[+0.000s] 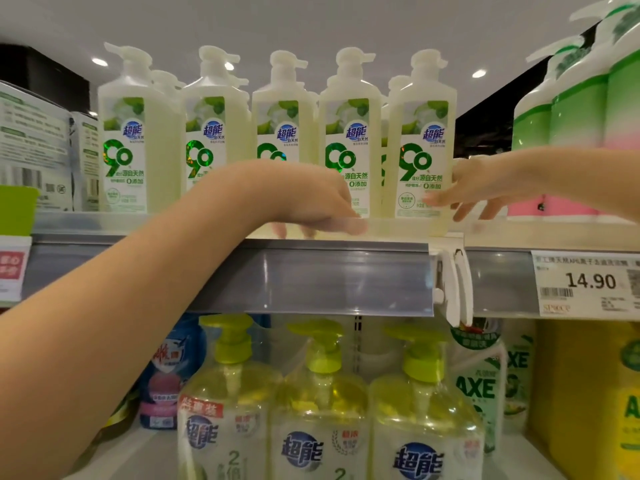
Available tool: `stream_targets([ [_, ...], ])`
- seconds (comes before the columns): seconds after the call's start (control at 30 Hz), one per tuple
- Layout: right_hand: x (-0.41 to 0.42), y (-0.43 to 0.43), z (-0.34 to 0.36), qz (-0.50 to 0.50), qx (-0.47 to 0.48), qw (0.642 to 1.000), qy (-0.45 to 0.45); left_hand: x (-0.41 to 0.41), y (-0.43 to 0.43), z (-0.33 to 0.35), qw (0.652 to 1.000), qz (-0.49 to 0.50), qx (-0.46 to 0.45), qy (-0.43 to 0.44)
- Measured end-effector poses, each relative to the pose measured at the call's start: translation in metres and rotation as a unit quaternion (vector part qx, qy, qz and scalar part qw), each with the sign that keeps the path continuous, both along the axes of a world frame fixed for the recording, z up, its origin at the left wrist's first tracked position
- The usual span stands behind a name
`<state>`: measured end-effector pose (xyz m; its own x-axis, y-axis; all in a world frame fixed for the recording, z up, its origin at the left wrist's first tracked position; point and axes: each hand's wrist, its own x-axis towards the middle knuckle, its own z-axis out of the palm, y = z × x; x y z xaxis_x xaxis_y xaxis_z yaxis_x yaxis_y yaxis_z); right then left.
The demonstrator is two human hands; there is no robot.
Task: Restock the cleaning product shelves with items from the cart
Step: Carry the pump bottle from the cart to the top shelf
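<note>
Several pale pump bottles with green "90" labels stand in a row on the top shelf [311,278]. My left hand [311,202] reaches over the shelf's clear front lip, its fingers bent downward in front of the base of the third bottle [282,126] and beside the fourth bottle [346,133]. It holds nothing that I can see. My right hand [485,188] comes in from the right with fingers spread and straight, touching the lower right side of the rightmost bottle [420,133]. No cart is in view.
Green-and-pink pump bottles [571,109] fill the top shelf's right end, and boxes [34,143] its left. A 14.90 price tag [588,282] hangs on the rail. Below stand yellow-green pump bottles [322,393], an AXE bottle [478,386] and a blue bottle [169,368].
</note>
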<state>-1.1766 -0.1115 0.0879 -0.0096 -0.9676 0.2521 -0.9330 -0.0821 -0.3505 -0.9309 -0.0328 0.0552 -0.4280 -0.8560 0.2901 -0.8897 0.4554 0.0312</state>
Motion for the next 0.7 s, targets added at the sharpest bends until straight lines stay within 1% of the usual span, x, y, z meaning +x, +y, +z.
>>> stream_targets([
  [0.07, 0.002, 0.017, 0.004, -0.022, -0.002, 0.999, 0.032, 0.001, 0.007, 0.001, 0.994, -0.038, -0.095, 0.026],
  [0.1, 0.003, 0.029, 0.005, -0.027, -0.016, 0.999, 0.038, 0.002, 0.011, 0.000, 0.985, -0.053, -0.159, 0.048],
  [0.13, 0.004, 0.042, 0.007, -0.023, -0.041, 0.998, 0.035, 0.004, 0.011, -0.002, 0.966, -0.067, -0.239, 0.075],
  [0.2, 0.007, 0.070, 0.003, 0.033, -0.112, 0.993, 0.005, 0.006, 0.021, -0.008, 0.915, -0.091, -0.376, 0.112],
  [0.27, 0.015, 0.104, -0.014, 0.130, -0.197, 0.971, -0.032, 0.009, 0.038, -0.017, 0.883, -0.120, -0.429, 0.144],
  [0.33, 0.023, 0.139, -0.036, 0.217, -0.280, 0.933, -0.066, 0.014, 0.058, -0.030, 0.872, -0.127, -0.441, 0.169],
  [0.37, 0.028, 0.156, -0.047, 0.250, -0.312, 0.913, -0.080, 0.016, 0.070, -0.039, 0.873, -0.124, -0.433, 0.185],
  [0.47, 0.044, 0.198, -0.082, 0.321, -0.354, 0.868, -0.131, 0.031, 0.109, -0.069, 0.887, -0.124, -0.361, 0.262],
  [0.57, 0.069, 0.235, -0.120, 0.377, -0.329, 0.844, -0.194, 0.056, 0.156, -0.103, 0.891, -0.090, -0.275, 0.350],
  [0.63, 0.093, 0.259, -0.149, 0.411, -0.288, 0.833, -0.234, 0.078, 0.191, -0.129, 0.889, -0.069, -0.237, 0.386],
  [0.7, 0.125, 0.280, -0.178, 0.441, -0.247, 0.826, -0.251, 0.102, 0.227, -0.156, 0.885, -0.033, -0.210, 0.414],
])
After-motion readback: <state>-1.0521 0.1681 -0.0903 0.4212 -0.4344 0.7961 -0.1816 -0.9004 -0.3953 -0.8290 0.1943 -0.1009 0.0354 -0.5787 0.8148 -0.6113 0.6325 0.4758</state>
